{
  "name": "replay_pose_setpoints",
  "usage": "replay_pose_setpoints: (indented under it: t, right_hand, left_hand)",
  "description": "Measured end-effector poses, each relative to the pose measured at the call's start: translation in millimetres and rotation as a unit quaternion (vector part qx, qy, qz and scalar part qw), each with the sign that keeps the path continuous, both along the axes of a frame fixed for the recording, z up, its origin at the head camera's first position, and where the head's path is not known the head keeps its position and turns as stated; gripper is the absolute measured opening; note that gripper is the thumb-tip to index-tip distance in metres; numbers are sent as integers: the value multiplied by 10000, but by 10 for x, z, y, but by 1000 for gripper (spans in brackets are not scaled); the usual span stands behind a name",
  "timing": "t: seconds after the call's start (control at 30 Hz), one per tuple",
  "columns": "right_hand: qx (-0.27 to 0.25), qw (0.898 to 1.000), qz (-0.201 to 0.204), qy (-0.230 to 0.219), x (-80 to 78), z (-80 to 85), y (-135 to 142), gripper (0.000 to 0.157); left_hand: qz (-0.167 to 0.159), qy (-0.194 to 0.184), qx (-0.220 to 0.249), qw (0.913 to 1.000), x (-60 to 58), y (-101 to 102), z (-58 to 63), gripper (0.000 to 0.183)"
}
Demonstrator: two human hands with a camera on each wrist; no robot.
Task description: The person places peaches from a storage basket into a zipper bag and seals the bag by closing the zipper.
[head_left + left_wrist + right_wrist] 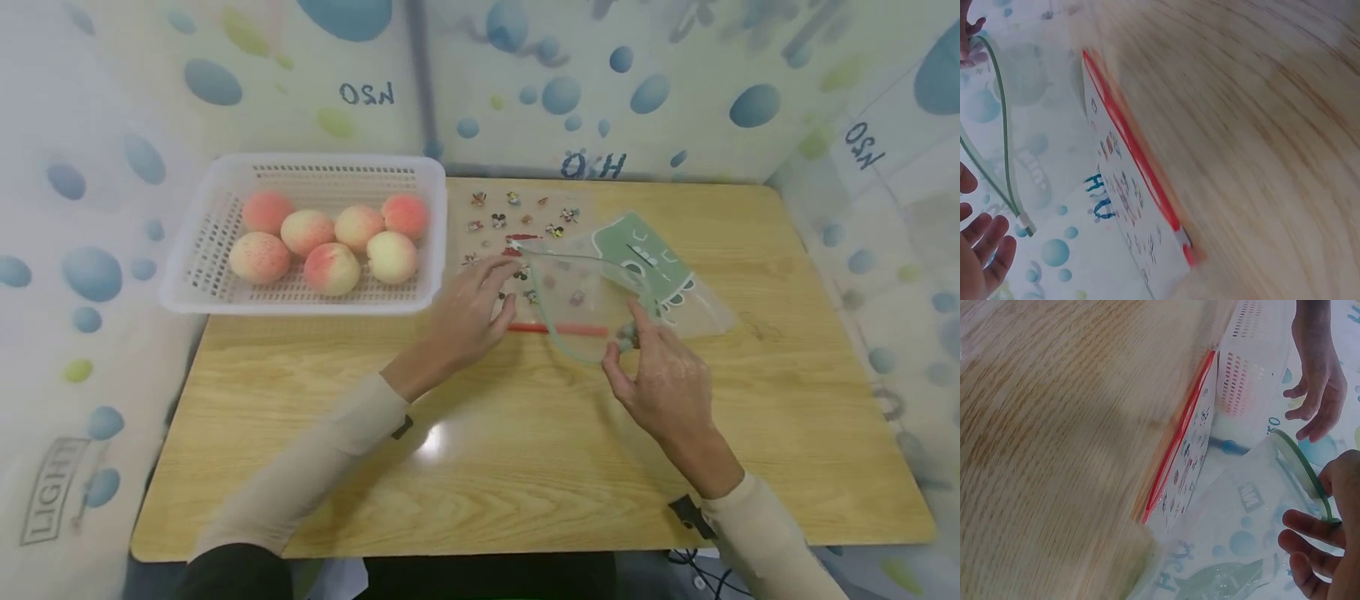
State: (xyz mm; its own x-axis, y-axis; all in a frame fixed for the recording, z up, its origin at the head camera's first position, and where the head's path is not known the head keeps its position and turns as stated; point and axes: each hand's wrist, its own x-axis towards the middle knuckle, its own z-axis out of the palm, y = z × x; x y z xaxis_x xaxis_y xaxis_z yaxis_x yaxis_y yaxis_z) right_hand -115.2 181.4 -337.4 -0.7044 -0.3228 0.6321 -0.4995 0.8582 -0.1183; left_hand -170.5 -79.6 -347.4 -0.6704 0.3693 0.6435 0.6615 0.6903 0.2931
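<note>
A clear zip bag [647, 257] with a green zip edge and a green print is held above the table, its mouth spread apart. My right hand [667, 379] pinches the bag's green edge between thumb and finger. Near the other end of that edge, by a small white slider [1025, 221], is my left hand [467, 307]; its fingers are loosely bent and hold nothing. In the right wrist view the left hand [1321, 381] is apart from the bag. Beneath lies a second clear zip bag [487, 208] with a red zip edge and small cartoon figures.
A white perforated plastic basket [300, 307] stands at the back left of the wooden table [480, 467]. Several peaches [332, 269] lie in it. Patterned sheets [562, 96] rise behind the table and at both sides. Cables [701, 571] hang below the front edge.
</note>
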Motion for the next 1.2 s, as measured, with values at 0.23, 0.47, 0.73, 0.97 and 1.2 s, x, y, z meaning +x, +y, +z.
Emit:
replay_pose_setpoints:
  t: [0.23,0.47,0.73,0.97,1.2]
  right_hand:
    - [114,9999,-39,16,-8,-3,28,57]
    - [138,9998,-83,-127,-9,-7,15,57]
    - [95,9998,-102,-126,6,-22,9,58]
    - [61,9999,-97,-97,13,-41,32,58]
    - [-56,9999,-76,-98,9,-63,30,58]
  left_hand:
    - [90,253,-359,9990,69,-271,101,41]
    - [312,282,-680,9968,49,-527,186,41]
    - [592,-42,-881,9943,49,-769,252,44]
    - [1129,-361,-1242,9852,-18,-995,295,50]
    - [1708,-2112,-1918,9431,-122,-1250,355,71]
